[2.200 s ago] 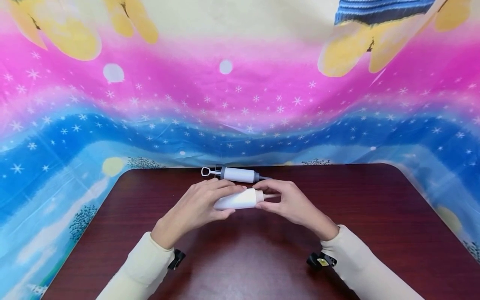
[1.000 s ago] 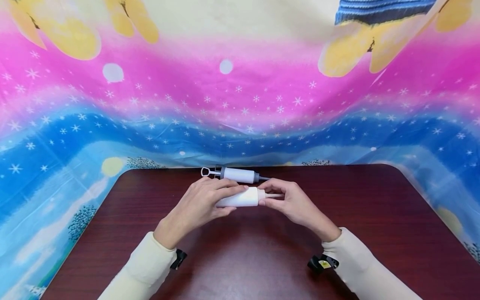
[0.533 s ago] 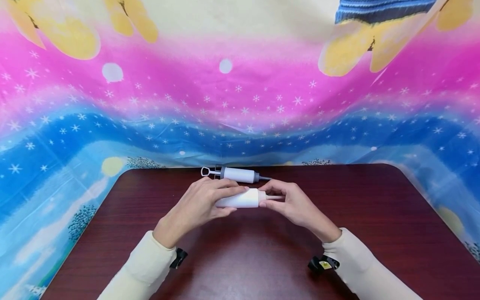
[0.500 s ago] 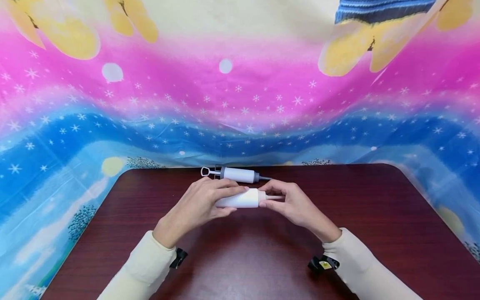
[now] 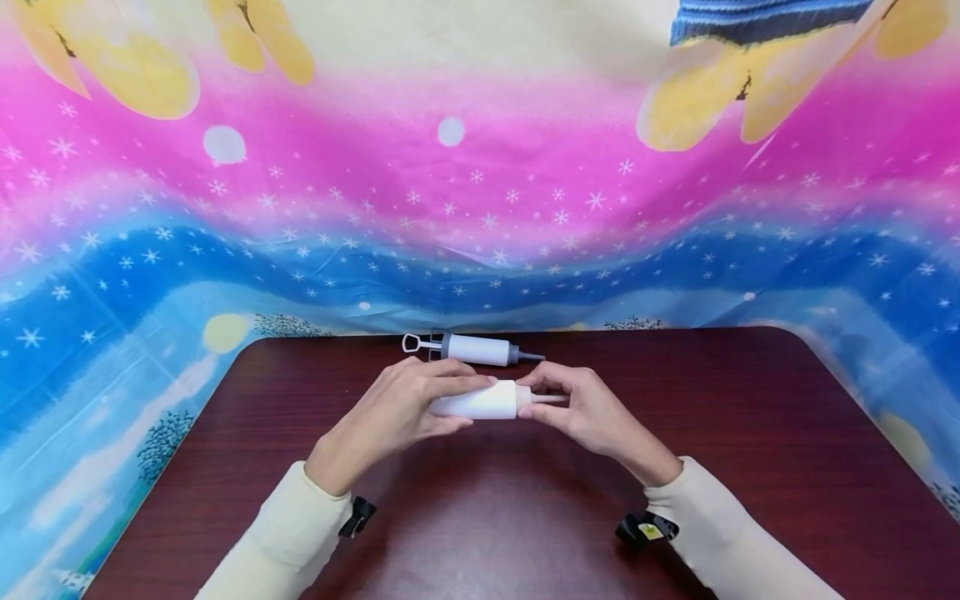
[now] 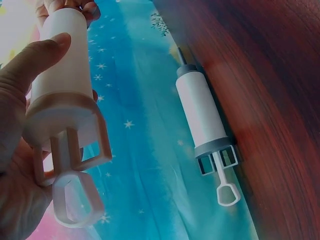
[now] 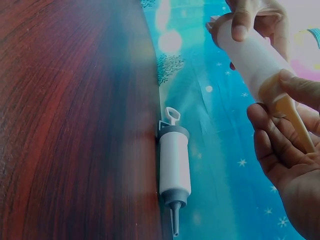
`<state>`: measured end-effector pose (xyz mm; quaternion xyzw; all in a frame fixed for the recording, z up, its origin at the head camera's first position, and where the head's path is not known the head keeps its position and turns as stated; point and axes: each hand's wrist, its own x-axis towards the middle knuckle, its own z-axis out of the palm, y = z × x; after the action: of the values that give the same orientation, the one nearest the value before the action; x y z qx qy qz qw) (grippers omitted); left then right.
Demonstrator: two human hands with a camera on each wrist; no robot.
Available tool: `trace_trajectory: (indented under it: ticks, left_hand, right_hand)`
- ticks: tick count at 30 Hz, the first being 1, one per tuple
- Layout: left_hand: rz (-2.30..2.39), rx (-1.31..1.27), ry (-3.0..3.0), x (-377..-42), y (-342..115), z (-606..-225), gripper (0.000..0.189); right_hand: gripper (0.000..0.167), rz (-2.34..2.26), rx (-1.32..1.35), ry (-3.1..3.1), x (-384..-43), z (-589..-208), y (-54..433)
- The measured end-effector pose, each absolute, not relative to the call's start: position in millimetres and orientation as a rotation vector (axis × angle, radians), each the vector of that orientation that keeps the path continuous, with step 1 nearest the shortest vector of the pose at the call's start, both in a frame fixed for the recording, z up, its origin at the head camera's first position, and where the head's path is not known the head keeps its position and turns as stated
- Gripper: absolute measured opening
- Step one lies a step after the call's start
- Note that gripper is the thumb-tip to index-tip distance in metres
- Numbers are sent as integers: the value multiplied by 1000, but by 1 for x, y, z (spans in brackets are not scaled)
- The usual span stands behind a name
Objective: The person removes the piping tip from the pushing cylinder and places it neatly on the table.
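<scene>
My left hand point(image 5: 397, 404) grips the white barrel of a balloon pump point(image 5: 483, 400) with beige ends, held sideways above the table. My right hand point(image 5: 588, 408) pinches the beige collar point(image 7: 272, 91) at its front, thumb on one side and fingers on the other. The thin nozzle point(image 7: 297, 125) runs back into the right palm. In the left wrist view the looped plunger handle point(image 6: 75, 200) shows below the barrel, pushed in close to the finger rings. Behind both hands lies a second balloon pump point(image 5: 480, 350), white with grey ends, touched by neither.
The dark red wood table point(image 5: 480, 517) has rounded far corners. A patterned pink and blue cloth point(image 5: 480, 208) hangs behind it and along its sides. The grey-ended pump lies near the far edge, its nozzle to the right.
The held pump was slightly tilted and is now level, a little nearer me. Both hands keep their hold, the right fingers shifting slightly at the collar. The grey-ended pump stays put.
</scene>
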<state>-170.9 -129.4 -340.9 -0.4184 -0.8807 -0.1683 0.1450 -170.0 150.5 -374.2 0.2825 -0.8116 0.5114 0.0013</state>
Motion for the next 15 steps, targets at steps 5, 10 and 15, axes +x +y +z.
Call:
trace_trajectory:
  ticks: [5,10,15]
  left_hand:
    - [-519,-1220,-2579,-170,-130,-340,55]
    - [-534,-1227,-2613,-169,-132,-340,54]
    - [-528,-1223,-2613,-169,-131,-339,54]
  right_hand:
    - [24,1562,915,-2531,-169,-374,151]
    - [26,1531,947,-2502,-170,-377,150]
    - [27,1544,925,-2493,-169,-378,150]
